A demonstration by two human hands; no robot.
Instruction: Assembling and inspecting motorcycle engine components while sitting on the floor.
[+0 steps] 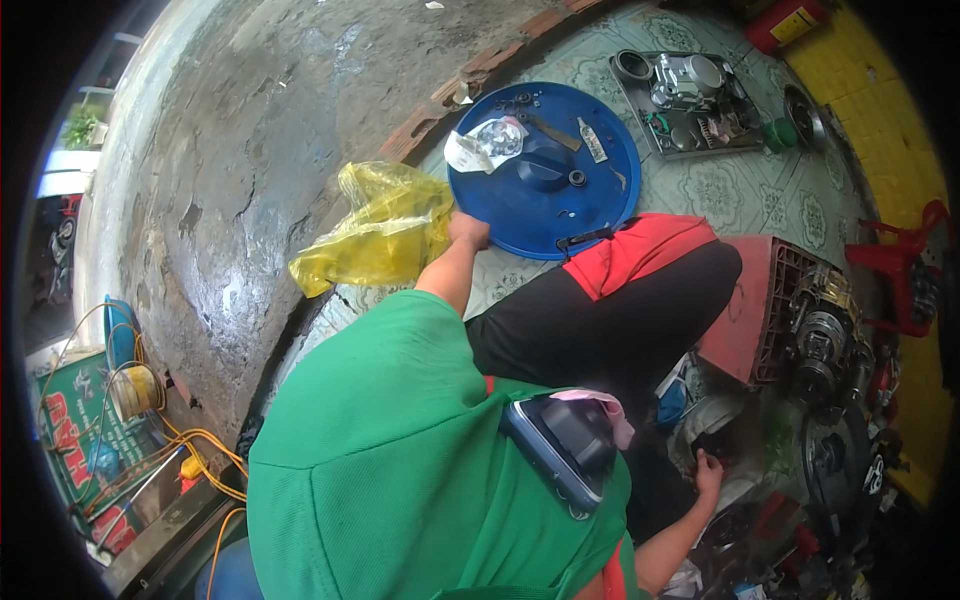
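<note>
My left hand (468,232) is closed at the right end of a crumpled yellow plastic bag (385,225), gathering it beside a round blue lid (500,215). On that lid lie a white wrapper with a clear bag (487,145), a small white tube (592,140), a dark ring (577,178) and several small dark parts. Lower right, my right hand (708,475) has its fingers pinched together near a small dark piece (712,445); what they grip is too unclear to name. A red cloth (640,250) lies over my knee.
A metal tray (690,105) of engine parts stands at the back right by a green cup (780,135). To my right are a red crate (755,310), an engine (828,330), a red plastic stool (905,265) and piled parts. Orange cable (205,450) lies at left.
</note>
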